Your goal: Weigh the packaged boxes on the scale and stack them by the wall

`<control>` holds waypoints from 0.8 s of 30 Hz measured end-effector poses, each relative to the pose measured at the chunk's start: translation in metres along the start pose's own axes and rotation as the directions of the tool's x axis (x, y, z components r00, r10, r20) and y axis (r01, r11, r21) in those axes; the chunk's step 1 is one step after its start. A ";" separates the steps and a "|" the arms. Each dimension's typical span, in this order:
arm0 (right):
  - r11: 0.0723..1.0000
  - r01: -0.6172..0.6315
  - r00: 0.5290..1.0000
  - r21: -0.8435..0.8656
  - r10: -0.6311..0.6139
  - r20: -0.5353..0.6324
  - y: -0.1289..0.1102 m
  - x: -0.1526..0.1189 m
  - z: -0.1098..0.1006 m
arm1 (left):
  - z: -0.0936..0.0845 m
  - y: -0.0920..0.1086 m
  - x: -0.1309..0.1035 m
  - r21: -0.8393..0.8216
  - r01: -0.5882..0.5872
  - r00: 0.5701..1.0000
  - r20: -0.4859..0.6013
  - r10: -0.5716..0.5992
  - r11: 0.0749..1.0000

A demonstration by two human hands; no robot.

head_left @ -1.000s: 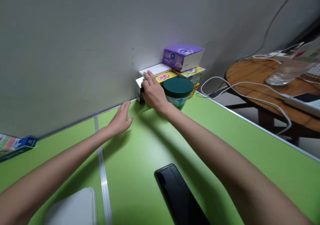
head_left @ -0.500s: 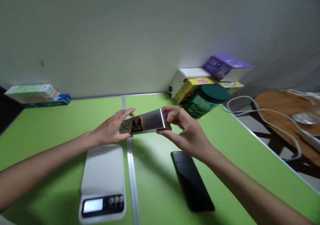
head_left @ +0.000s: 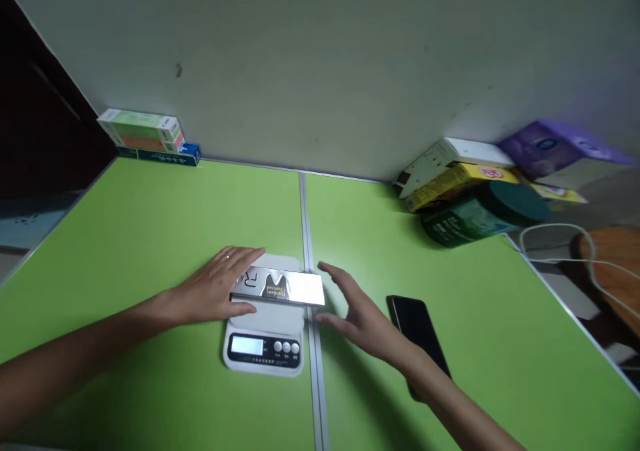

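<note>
A silver box (head_left: 295, 287) with dark lettering and a cat-ear shape lies across the plate of a white scale (head_left: 280, 319), its right end jutting past the scale's edge. The scale's display is lit. My left hand (head_left: 220, 285), with a ring on one finger, is around the left end of the box, thumb on the near side and fingers on the far side. Just off the right end, my right hand (head_left: 357, 314) is open, thumb and fingers apart, touching nothing.
On the green table (head_left: 210, 211), a black phone (head_left: 423, 334) lies right of the scale. Small boxes (head_left: 145, 134) stand at the back left. A green tub (head_left: 480, 214), yellow box (head_left: 450, 181) and purple box (head_left: 555, 147) are at the back right, near a white cable (head_left: 560, 259).
The silver box has come down from the air onto the scale. My right hand has let go of it and opened. The camera view has shifted, showing more of the left side.
</note>
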State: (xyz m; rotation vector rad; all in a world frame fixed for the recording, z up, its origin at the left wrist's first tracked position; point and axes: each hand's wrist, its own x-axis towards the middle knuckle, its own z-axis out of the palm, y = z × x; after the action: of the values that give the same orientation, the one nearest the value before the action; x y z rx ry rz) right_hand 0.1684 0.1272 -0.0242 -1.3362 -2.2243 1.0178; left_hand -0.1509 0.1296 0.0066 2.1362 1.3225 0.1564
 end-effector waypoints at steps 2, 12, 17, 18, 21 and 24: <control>1.000 -0.006 1.000 -0.014 0.006 -0.025 -0.002 -0.006 -0.011 | -0.005 -0.008 -0.007 -0.017 0.039 0.999 -0.011 -0.039 0.999; 0.981 0.147 0.989 -0.125 -0.146 0.021 -0.023 0.018 -0.002 | 0.003 -0.032 -0.016 -0.183 -0.115 0.983 -0.162 0.085 0.976; 0.981 0.160 0.987 -0.111 -0.161 0.000 -0.034 0.060 -0.005 | -0.016 -0.052 -0.013 -0.276 -0.156 0.943 -0.328 0.059 0.949; 0.979 0.169 0.985 -0.110 -0.172 -0.015 -0.040 0.075 -0.004 | -0.022 -0.060 -0.012 -0.290 -0.161 0.918 -0.394 0.035 0.943; 0.971 0.214 0.971 -0.110 -0.223 -0.081 -0.063 0.137 0.002 | -0.041 -0.094 -0.005 -0.329 -0.164 0.744 -0.661 -0.103 0.930; 0.966 0.240 0.954 -0.099 -0.254 -0.159 -0.094 0.216 0.016 | -0.060 -0.142 0.011 -0.395 -0.138 0.487 -0.825 -0.285 0.908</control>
State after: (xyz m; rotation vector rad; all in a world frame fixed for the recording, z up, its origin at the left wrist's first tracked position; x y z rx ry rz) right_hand -0.0056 0.2807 0.0200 -1.0943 -2.2500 0.7058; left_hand -0.2793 0.2094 -0.0258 1.5837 1.6872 1.5518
